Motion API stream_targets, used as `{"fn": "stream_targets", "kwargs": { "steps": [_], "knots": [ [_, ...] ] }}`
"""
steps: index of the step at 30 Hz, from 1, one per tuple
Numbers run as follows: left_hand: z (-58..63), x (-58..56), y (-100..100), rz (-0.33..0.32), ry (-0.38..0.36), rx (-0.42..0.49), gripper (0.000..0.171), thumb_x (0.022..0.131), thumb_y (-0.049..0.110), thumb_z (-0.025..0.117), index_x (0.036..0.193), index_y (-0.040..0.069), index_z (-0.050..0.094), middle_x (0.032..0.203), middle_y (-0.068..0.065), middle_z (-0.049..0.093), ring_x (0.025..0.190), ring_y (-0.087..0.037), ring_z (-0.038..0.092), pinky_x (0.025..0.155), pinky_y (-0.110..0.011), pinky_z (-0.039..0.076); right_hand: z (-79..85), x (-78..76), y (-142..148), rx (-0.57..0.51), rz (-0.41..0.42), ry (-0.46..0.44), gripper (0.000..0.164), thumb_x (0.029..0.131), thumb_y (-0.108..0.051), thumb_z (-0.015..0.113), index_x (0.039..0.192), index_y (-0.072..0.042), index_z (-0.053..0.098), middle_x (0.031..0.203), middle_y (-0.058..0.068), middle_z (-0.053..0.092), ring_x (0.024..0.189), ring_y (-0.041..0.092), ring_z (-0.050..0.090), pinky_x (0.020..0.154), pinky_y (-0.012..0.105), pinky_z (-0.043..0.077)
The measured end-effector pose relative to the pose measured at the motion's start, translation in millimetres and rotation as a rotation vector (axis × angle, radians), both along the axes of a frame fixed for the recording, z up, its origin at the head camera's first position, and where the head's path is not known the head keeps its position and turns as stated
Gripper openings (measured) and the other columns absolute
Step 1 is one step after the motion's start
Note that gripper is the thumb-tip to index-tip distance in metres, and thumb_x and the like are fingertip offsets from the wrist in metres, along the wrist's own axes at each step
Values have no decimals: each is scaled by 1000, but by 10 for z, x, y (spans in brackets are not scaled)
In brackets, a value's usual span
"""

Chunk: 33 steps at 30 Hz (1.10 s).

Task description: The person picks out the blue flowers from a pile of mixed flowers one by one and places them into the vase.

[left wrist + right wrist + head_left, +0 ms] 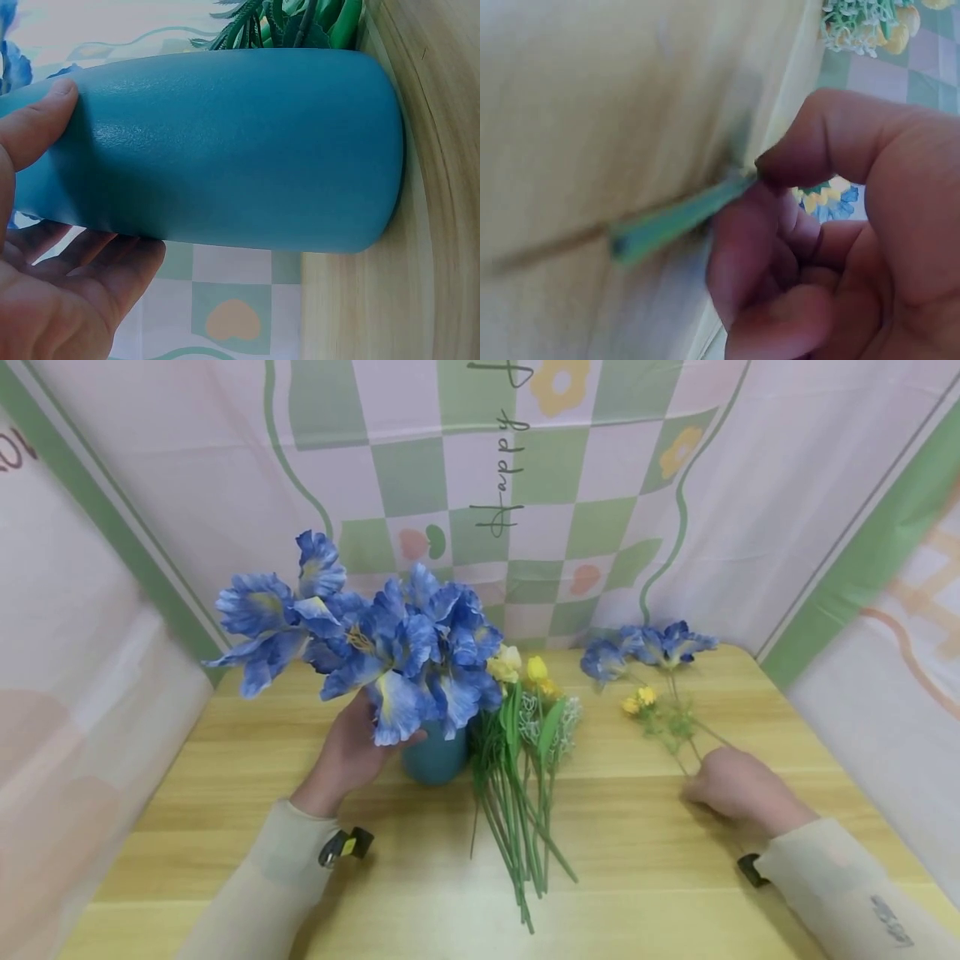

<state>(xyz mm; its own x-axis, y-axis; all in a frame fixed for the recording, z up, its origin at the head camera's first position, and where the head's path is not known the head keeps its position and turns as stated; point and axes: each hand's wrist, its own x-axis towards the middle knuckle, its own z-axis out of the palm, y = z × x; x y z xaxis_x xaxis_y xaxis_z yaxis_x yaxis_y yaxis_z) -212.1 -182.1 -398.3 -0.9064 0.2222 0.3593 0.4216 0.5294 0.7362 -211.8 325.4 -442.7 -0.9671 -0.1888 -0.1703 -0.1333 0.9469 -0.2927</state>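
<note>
A teal vase (247,150) stands upright on the table, full of large blue artificial irises (397,643) that hide its mouth in the head view. My left hand (352,752) holds the vase near its upper part, thumb on one side and fingers on the other. At the right, my right hand (742,789) pinches a green flower stem (679,221) between thumb and forefinger, close over the wood. Beyond that hand lie small yellow flowers (639,700) and blue flowers (652,647) on thin stems; I cannot tell which bloom the pinched stem carries.
Right of the vase lies a bunch of long green stems (525,810) with a yellow tulip (537,668) and pale blooms (506,663). The wooden table (645,877) ends against a checked fabric backdrop (555,518) at the back.
</note>
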Motion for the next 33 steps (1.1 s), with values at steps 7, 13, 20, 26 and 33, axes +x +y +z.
{"fn": "stream_targets", "kwargs": {
  "steps": [7, 13, 20, 26, 33],
  "knots": [
    [7, 5, 3, 2, 1, -11, 80, 87, 25, 81, 149, 5, 35, 137, -17, 56, 123, -33, 54, 101, -51, 45, 40, 6, -27, -145, 0, -78, 35, 84, -14, 64, 56, -17, 44, 50, -6, 40, 45, 12, 38, 44, 29, 39],
    [3, 3, -3, -3, -4, -14, 80, 87, 24, 81, 149, 5, 35, 137, -16, 56, 124, -31, 54, 101, -50, 45, 117, 78, -124, -246, 11, -135, 19, 88, -7, 58, 70, -9, 56, 54, 2, 55, 49, 20, 55, 52, 33, 45],
    [12, 8, 0, 0, -12, -12, 81, 87, 24, 81, 150, 7, 34, 139, -15, 55, 125, -31, 53, 101, -50, 45, 226, 89, -276, -302, -24, -103, 10, 89, -6, 55, 80, -7, 57, 58, 4, 57, 54, 22, 56, 55, 34, 46],
    [4, -17, 6, -3, -5, -14, 83, 87, 25, 81, 152, 8, 33, 141, -15, 53, 126, -32, 52, 102, -51, 44, 389, 139, -490, -384, -28, -35, 13, 96, -17, 62, 93, -4, 64, 70, 4, 63, 65, 22, 59, 62, 35, 51],
    [-20, -28, 0, -22, 24, 6, 83, 87, 24, 81, 152, 8, 33, 141, -14, 53, 126, -30, 53, 102, -49, 45, 430, 180, -850, -505, -30, -8, 17, 95, -21, 68, 100, -4, 68, 82, 8, 69, 73, 21, 65, 66, 34, 57]
  ]
}}
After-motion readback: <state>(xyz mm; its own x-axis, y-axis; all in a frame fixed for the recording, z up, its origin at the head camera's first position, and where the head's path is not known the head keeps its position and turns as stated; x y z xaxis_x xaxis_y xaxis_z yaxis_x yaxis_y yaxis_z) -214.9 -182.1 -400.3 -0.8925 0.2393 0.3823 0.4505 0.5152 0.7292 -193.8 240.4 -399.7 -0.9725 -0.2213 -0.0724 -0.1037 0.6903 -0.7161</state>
